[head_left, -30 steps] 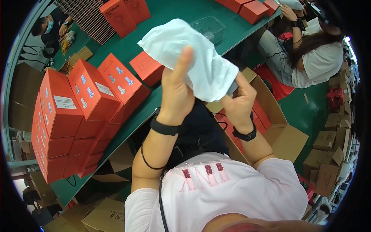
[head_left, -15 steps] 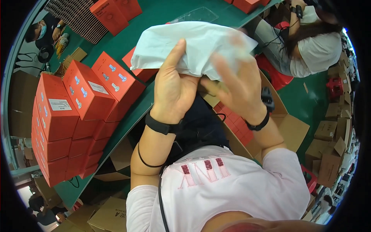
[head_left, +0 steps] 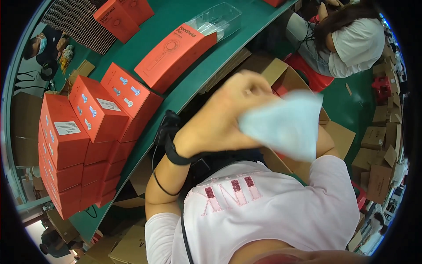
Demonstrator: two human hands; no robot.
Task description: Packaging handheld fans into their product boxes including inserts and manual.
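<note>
My left hand [head_left: 226, 112] is raised over my lap, blurred by motion, its fingers curled round one end of a white wrapped package [head_left: 283, 125]. The package is tilted and also smeared. It covers my right hand; only part of my right forearm [head_left: 325, 141] shows beside it. On the green table [head_left: 187, 99] ahead lies a red handheld fan box [head_left: 173, 57]. A clear plastic tray [head_left: 222, 20] sits at the far end of that box, with something whitish inside.
Several red boxes [head_left: 63, 154] are stacked at the left table edge. Two more red fan boxes [head_left: 116, 20] stand near a striped stack [head_left: 77, 22] at the back. An opened carton [head_left: 338, 138] is beside my lap. A person [head_left: 356, 46] sits at the right.
The package has swung from above the table down and right over my lap. My left hand has turned and moved right with it. The red box it covered now shows.
</note>
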